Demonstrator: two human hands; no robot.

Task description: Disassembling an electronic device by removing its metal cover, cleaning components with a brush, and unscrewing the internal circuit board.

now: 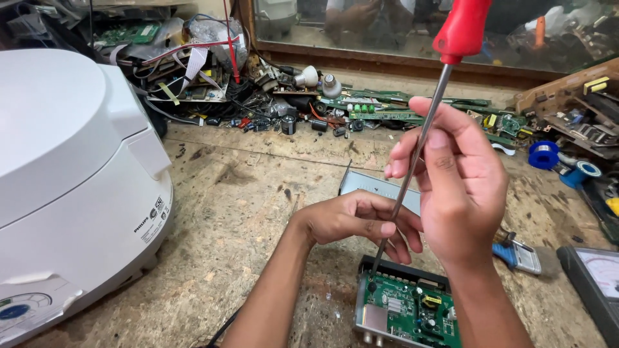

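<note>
Low in the frame, just right of centre, a small open metal case held a green circuit board, its near end cut off by the bottom edge. The right hand rose above it, fingers curled closed around the thin steel shaft of a long screwdriver whose red handle ran up to the top edge of the frame; the shaft slanted down and to the left, and its tip met the far left corner of the board. The left hand lay just left of the shaft, at the board's far edge, fingers bent and loosely closed with the fingertips touching the shaft near its lower end; whether it pinched anything else could not be told. Behind the two hands a flat grey metal cover rested on the worn wooden workbench. A large white rounded appliance filled the left side of the frame. Along the top, loose boards, wires and small parts lay heaped against the wall. At lower right sat a blue-handled tool, and a meter lay at the right edge.
</note>
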